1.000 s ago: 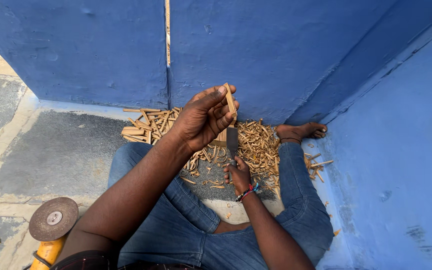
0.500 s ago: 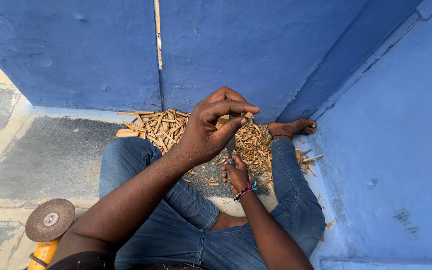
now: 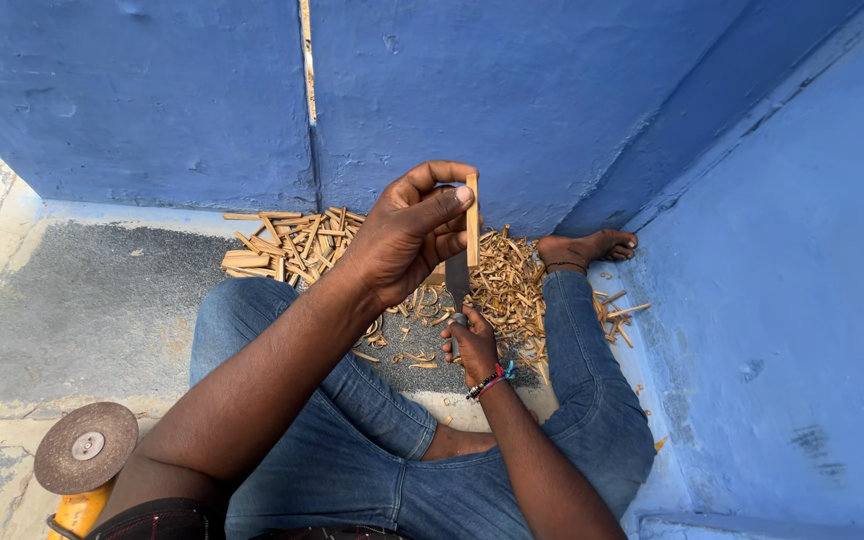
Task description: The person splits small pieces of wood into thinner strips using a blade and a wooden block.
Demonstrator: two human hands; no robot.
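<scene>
Since half a second ago, left hand [image 3: 402, 240] has raised the wooden stick [image 3: 472, 220] upright, fingers pinching it. Right hand [image 3: 472, 345] grips the knife [image 3: 457, 280] below. Best to keep the stick steady, fingertips clear, shaving over the chip pile [image 3: 497, 290].

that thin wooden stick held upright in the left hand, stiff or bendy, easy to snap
The thin tan wooden stick probably handles stiff: it stands straight, pinched only near its middle by the left hand. It is likely light, since fingertips alone hold it. Being so slim, it could split easily, as the floor's wood shavings suggest.
</scene>
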